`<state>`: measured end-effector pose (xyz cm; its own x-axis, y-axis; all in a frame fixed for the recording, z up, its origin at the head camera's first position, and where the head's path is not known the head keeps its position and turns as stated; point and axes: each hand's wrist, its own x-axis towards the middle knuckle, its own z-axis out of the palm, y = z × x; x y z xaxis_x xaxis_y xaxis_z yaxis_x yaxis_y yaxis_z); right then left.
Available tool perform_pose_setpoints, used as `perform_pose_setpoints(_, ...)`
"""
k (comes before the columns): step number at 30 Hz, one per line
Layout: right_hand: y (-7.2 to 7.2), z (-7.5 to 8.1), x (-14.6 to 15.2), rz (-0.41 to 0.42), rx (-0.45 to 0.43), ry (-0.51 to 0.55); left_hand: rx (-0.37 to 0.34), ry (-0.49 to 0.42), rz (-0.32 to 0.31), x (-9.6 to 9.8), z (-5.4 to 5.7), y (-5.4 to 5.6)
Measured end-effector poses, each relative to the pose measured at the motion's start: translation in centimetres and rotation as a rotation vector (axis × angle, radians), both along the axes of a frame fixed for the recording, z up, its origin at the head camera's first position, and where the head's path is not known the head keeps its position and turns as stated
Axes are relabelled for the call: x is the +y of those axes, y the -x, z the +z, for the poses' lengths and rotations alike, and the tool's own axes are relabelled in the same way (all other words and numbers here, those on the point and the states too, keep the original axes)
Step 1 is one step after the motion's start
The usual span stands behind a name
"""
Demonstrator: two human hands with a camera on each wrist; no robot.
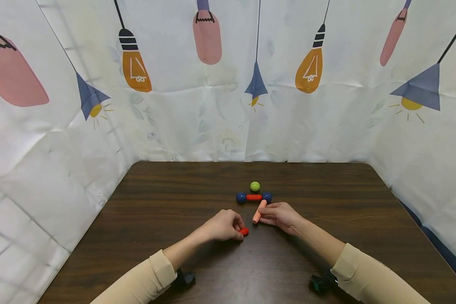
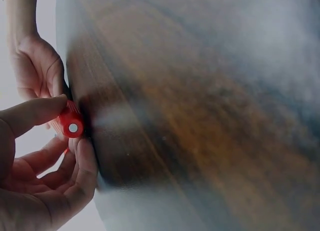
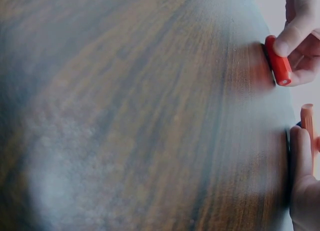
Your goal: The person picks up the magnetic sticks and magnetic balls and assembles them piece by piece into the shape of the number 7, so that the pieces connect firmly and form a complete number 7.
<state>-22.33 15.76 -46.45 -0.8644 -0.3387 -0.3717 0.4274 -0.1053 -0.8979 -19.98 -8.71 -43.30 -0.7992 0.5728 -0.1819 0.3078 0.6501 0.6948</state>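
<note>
My left hand (image 1: pixel 223 225) pinches a short red rod (image 1: pixel 244 232) between thumb and fingers, low over the table. In the left wrist view the end of this red rod (image 2: pixel 73 127) faces the camera, with a pale round dot at its centre. To its right, my right hand (image 1: pixel 283 216) grips a longer salmon-orange rod (image 1: pixel 259 211), slanted, its far end close to the right blue ball (image 1: pixel 267 196). Just beyond the hands, another red rod (image 1: pixel 253 197) lies between that ball and a left blue ball (image 1: pixel 241 197). A green ball (image 1: pixel 255 186) sits behind this row.
The dark wood-grain table (image 1: pixel 167 185) carries all the pieces. A white printed curtain (image 1: pixel 220 122) hangs around its back and sides. Dark devices are strapped at the left wrist (image 1: pixel 184 278) and the right wrist (image 1: pixel 322 282).
</note>
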Motion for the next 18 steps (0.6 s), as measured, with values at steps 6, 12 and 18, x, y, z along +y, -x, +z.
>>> perform_pose_setpoints(6,-0.08,-0.01,0.06,0.018,0.011,0.011,-0.069,-0.041,-0.001,-0.06,-0.09,0.12)
perform_pose_setpoints(12,-0.06,-0.07,0.14,0.009,0.005,0.014,-0.196,-0.113,0.01,-0.18,-0.18,0.43)
perform_pose_setpoints(18,0.03,-0.12,0.1,0.009,0.004,0.009,-0.287,-0.187,0.024,-0.09,-0.17,0.59)
